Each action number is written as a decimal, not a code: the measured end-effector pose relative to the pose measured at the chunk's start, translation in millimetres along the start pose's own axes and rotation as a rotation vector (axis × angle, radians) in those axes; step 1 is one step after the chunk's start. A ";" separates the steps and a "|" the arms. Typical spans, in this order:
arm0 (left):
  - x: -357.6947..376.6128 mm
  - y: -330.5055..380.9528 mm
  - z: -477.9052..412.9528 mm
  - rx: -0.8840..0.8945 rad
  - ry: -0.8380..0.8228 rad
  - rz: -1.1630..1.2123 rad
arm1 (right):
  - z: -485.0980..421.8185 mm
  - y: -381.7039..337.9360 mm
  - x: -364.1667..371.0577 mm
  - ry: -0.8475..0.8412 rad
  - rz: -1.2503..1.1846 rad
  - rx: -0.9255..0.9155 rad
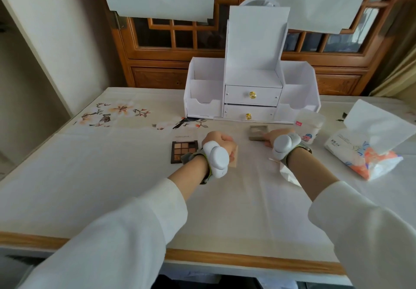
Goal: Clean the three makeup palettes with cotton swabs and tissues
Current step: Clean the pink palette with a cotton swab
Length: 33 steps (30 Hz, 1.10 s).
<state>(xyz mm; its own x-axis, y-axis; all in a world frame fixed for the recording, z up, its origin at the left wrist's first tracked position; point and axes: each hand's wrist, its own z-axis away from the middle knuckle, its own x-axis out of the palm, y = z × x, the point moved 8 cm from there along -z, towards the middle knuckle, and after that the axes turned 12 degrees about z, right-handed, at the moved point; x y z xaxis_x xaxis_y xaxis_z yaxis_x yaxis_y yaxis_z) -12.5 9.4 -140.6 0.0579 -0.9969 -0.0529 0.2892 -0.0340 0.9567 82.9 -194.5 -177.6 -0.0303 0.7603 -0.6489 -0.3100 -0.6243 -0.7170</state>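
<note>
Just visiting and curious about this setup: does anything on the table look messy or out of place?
Only minor clutter. A crumpled tissue and a loose cotton swab lie on the tablecloth beside the right forearm, apart from the tissue pack and swab bag. Nothing looks spilled or broken.

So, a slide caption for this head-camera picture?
Palette cleaning: left hand over a tan palette, right hand touching a grey palette, brown eyeshadow palette open, tissue pack nearby.

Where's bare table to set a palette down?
Free: the cloth left of the brown palette, and the near strip before the table edge. Crowded: right side, with grey palette, swab bag, tissue pack, crumpled tissue.
</note>
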 end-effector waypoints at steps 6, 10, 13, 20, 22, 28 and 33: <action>-16.6 5.3 6.5 0.040 0.017 0.027 | 22.9 -24.9 -11.6 0.228 -0.003 -0.022; -29.3 4.5 5.9 0.051 0.060 -0.035 | 35.0 -42.1 25.8 0.039 -0.134 -0.066; -38.0 3.1 10.7 0.045 0.052 -0.035 | 41.2 -53.8 42.4 -0.041 -0.155 -0.126; -59.1 -3.5 22.0 0.072 0.100 -0.045 | 53.3 -57.4 60.4 -0.018 -0.234 -0.150; -65.5 -3.5 21.9 0.089 0.121 -0.101 | 60.3 -57.4 61.2 -0.037 -0.226 -0.176; -68.8 -9.6 26.0 0.082 0.141 -0.096 | 79.4 -47.3 56.9 -0.107 -0.134 -0.253; -55.4 -23.3 25.1 0.041 0.088 -0.170 | 96.1 -31.4 52.2 -0.132 -0.125 -0.256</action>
<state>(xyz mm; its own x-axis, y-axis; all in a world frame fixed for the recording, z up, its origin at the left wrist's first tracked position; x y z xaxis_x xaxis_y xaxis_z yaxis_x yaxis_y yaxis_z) -46.4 63.6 -152.7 0.0951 -0.9666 -0.2382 0.2631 -0.2064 0.9424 -0.3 -117.9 -164.5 -0.1353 0.8401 -0.5254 -0.0703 -0.5370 -0.8406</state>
